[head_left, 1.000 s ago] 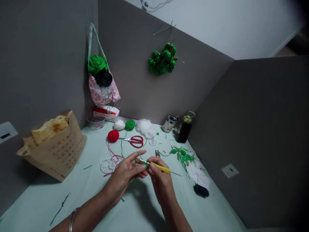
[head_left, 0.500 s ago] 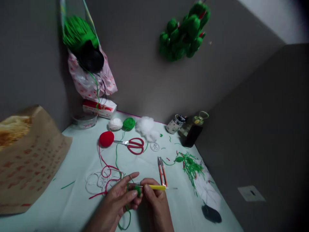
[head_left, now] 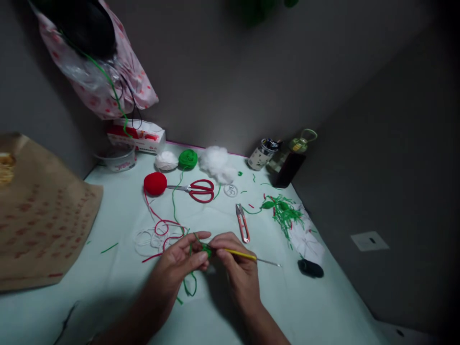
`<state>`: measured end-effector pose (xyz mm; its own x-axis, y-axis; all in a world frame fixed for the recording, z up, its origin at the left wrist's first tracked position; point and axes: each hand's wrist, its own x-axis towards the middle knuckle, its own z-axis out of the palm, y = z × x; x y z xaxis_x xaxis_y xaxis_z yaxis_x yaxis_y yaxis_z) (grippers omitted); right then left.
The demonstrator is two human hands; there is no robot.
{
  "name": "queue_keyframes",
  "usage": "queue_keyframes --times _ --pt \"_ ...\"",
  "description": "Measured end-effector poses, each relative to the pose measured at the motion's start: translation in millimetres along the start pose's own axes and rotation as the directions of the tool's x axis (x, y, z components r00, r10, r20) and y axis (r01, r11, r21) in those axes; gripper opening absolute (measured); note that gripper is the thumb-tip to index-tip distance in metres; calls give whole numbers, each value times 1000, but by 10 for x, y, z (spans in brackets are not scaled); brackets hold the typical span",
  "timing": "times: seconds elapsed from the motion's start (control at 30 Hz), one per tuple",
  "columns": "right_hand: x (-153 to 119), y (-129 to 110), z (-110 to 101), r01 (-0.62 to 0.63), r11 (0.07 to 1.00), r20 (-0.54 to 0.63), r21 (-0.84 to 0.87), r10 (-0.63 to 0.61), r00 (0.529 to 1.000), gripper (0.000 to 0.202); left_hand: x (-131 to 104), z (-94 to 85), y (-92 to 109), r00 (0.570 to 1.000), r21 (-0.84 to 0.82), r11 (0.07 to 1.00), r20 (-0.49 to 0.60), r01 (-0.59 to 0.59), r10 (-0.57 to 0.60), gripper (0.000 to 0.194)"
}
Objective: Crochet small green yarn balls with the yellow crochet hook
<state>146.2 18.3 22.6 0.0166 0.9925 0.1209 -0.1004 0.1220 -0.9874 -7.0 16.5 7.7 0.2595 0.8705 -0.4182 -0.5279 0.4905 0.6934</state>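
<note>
Between the fingertips of my left hand (head_left: 179, 263) is a small green crochet piece (head_left: 206, 249), with green yarn running over the raised index finger. My right hand (head_left: 239, 275) is closed around a yellow-handled crochet hook (head_left: 240, 254). One metal end of the hook points right; its other end meets the green piece, where fingers partly hide it. From the left hand the strand leads back to a green yarn ball (head_left: 188, 159). A loop of green yarn (head_left: 190, 285) hangs below. Orange thread snips (head_left: 242, 224) lie just beyond the right hand.
Red-handled scissors (head_left: 201, 190), a red yarn ball (head_left: 155, 184), a white yarn ball (head_left: 166, 161) and white stuffing (head_left: 217, 164) lie farther back. Green yarn scraps (head_left: 285, 215) are at right, near a bottle (head_left: 289, 165). A paper bag (head_left: 46, 220) stands at left.
The view has tilted downward, so the table items sit higher in the picture. The hook's free end has swung from nearly level to pointing lower right. Both hands keep their hold.
</note>
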Motion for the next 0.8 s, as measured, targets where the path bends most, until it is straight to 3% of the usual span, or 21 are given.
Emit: queue_keyframes --times 0.23,0.43,0.67,0.8 --pt "-176 -113 -43 -54 963 84 265 33 996 14 -370 231 236 989 59 994 122 -92 85 61" --pt "-297 -305 -17 -36 919 114 394 -10 993 13 -679 424 302 979 112 977 119 -180 166 70" --pt "-392 -453 -36 -16 895 119 446 -42 992 17 -825 486 314 973 76 989 202 -128 110 75" --pt "-382 -538 -103 -2 869 89 495 -48 995 22 -809 491 359 955 47 996 291 -75 59 66"
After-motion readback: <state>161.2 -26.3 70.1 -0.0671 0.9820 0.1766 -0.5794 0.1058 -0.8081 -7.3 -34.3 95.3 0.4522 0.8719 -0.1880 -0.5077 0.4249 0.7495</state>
